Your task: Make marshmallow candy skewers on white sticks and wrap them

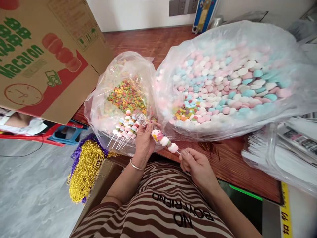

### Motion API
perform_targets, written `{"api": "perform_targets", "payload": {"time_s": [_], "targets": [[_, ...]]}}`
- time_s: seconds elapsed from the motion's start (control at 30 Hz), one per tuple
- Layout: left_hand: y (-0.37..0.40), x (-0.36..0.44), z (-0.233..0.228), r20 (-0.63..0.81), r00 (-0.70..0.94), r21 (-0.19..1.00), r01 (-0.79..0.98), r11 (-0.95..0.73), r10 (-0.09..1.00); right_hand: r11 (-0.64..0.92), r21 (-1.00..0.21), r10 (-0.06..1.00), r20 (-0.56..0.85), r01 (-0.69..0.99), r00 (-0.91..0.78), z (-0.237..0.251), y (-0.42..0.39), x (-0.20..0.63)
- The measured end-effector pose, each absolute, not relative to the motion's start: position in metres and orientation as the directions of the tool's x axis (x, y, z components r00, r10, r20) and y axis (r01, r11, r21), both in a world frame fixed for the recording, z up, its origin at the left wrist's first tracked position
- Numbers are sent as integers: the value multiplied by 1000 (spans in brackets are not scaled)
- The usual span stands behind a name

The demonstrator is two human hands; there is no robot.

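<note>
Between my two hands runs a candy skewer (164,141) of white and pink round sweets on a thin white stick. My right hand (195,163) is closed, pinching the lower end of that stick. At the skewer's upper end is a small printed plastic wrapper (157,135); my left hand (145,142) is closed on it, thumb and fingers together. Whether the wrapper surrounds the top sweets is hard to tell. Just left of my left hand, several candy skewers (125,127) lie in a pile, sticks pointing toward me, on the edge of a clear bag (99,109).
That bag holds small colourful ring sweets (128,96). A larger clear bag (247,36) of pastel round sweets (223,96) lies to the right. A cardboard box (74,89) stands left. Gold bead strings (86,172) hang below. A plastic container (269,145) sits right on the wooden table (237,162).
</note>
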State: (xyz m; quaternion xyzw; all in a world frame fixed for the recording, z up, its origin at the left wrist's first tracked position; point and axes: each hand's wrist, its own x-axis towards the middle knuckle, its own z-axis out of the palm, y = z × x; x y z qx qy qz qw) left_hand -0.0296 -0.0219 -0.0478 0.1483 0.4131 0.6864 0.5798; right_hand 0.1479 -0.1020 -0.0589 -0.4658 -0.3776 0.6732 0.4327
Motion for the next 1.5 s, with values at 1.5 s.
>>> {"api": "perform_targets", "payload": {"time_s": [1.5], "targets": [[-40,15,-30,-394,50,483,-838,253,918,-191,-971,973,-168,-147,-159,-63,-96,134]]}}
